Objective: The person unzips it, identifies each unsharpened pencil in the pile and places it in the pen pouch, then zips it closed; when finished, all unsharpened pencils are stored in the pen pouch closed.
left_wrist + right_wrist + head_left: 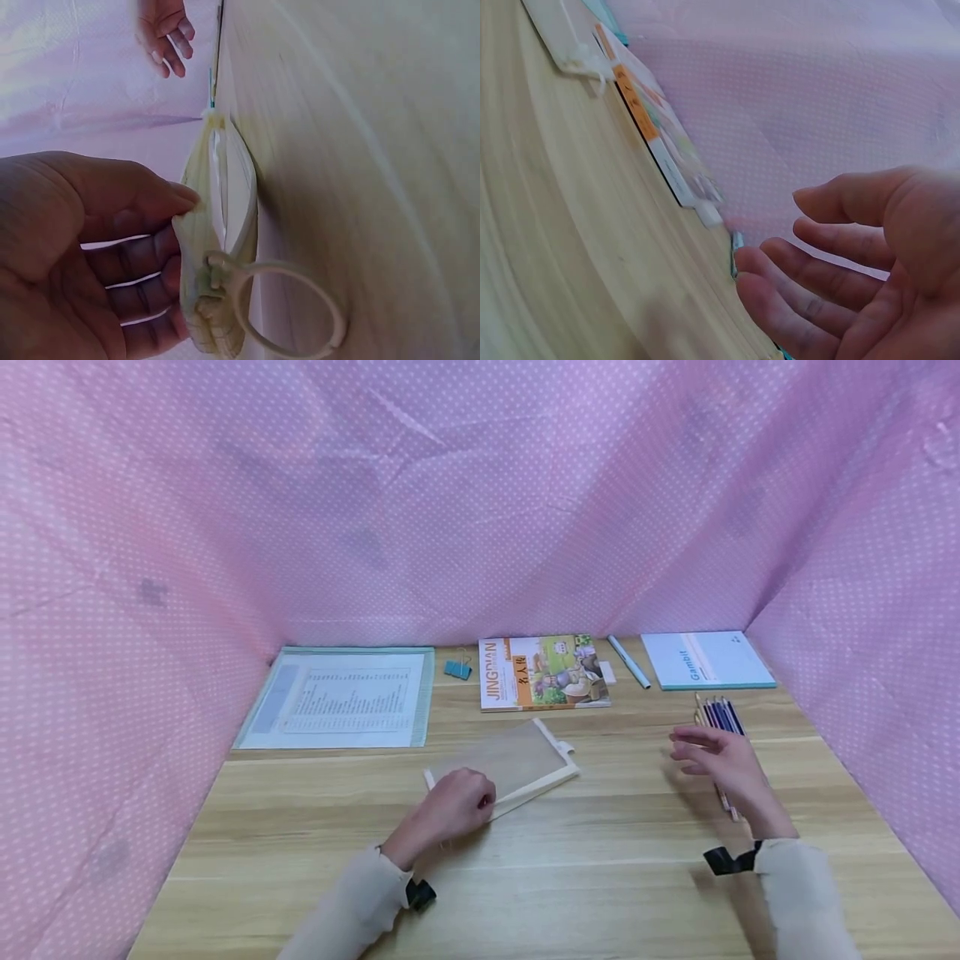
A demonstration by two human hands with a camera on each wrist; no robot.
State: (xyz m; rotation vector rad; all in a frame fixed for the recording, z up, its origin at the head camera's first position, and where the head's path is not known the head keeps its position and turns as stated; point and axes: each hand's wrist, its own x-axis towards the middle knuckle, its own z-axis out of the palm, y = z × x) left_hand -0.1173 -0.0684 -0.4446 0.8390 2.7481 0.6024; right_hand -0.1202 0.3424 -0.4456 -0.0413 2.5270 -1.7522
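Observation:
My left hand point(453, 806) pinches the near edge of a translucent zip pouch point(521, 752) with pale trim, thumb on one side and fingers curled on the other. In the left wrist view the mouth of the pouch point(196, 225) gapes, and a cream ring point(285, 268) hangs at its near end. My right hand point(723, 768) hovers over a bundle of colored pencils point(723, 716), partly covering them in the head view. Its fingers are loosely bent with nothing between them, as the right wrist view shows of the hand point(832, 277).
Along the back lie a clear document folder point(352, 702) with a printed sheet, a teal binder clip point(457, 670), an illustrated book point(558, 675), a light blue pen point(628, 661) and a pale blue notebook point(705, 658). A pink dotted curtain point(450, 510) encloses the wooden table point(570, 893).

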